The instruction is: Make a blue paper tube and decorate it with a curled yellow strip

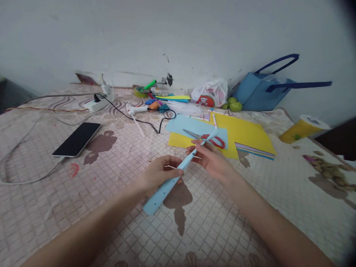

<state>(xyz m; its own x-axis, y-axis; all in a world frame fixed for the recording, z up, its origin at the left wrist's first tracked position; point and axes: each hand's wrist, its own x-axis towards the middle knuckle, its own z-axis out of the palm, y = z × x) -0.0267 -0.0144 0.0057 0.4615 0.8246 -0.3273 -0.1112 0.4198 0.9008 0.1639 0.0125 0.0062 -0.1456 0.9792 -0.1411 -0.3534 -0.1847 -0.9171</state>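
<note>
A long light-blue paper strip (pixel 164 190) with small dark dots along it runs slantwise between both hands, above the patterned tablecloth. My left hand (pixel 163 171) pinches it near the middle, thumb on top. Closer to its far end, my right hand (pixel 208 157) grips it between thumb and fingers, where the strip looks narrow and twisted. Just beyond my right hand lie red-handled scissors (pixel 218 141), partly covered by the strip's far end. Under them are a light-blue sheet (pixel 180 125) and yellow sheets (pixel 251 132). A white marker (pixel 215 121) rests on the paper.
At left are a phone (pixel 77 140) on a charging cable and a power strip (pixel 98 102). A white glue gun (pixel 136 109) with a black cord lies behind. Along the wall stand a plastic bag (pixel 210 93), green fruit (pixel 235 105) and a blue bag (pixel 261 92). A yellow roll (pixel 301 129) lies right.
</note>
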